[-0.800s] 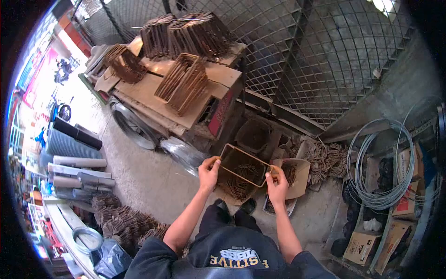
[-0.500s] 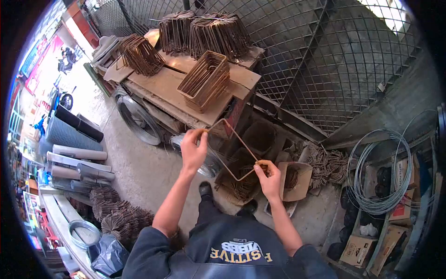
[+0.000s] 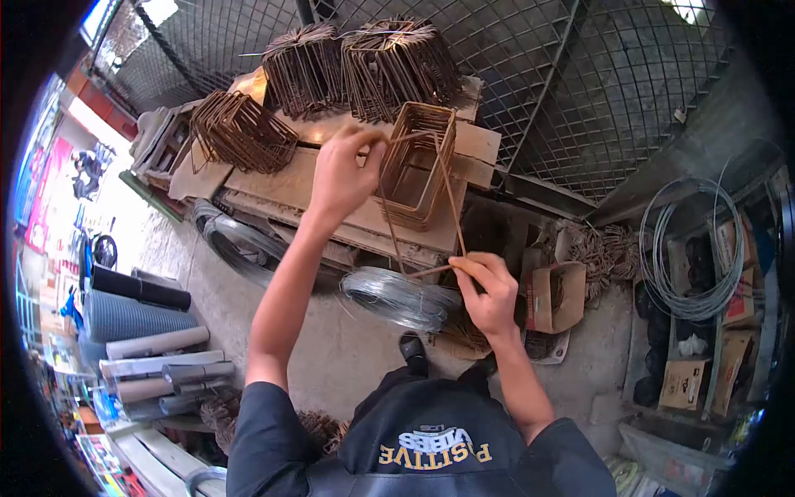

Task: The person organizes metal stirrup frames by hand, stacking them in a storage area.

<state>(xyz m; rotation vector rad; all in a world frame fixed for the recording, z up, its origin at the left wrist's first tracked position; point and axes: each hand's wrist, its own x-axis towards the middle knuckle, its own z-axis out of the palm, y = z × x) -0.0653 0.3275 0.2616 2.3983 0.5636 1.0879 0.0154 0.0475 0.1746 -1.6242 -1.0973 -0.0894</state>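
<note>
A rectangular rebar stirrup [image 3: 456,220] of thin bent rod is held up between my two hands. My left hand [image 3: 344,176] pinches its upper left corner between thumb and fingers. At the lower right corner, my right hand [image 3: 490,291] has thumb and forefinger closed on the rod. In this view the frame overlaps a neat stack of similar stirrups [image 3: 403,215] on the wooden table [image 3: 273,192].
More stirrup bundles [image 3: 399,74] stand at the table's back, with another bundle [image 3: 242,132] at its left. Coils of wire [image 3: 402,296] lean below the front edge. A cardboard box [image 3: 566,308] sits at right, mesh fencing [image 3: 613,108] behind. Rolls of mesh [image 3: 137,316] lie left.
Both hands have carried the stirrup forward and up over the table's edge, towards the stack. The view has shifted, and the table now appears closer.
</note>
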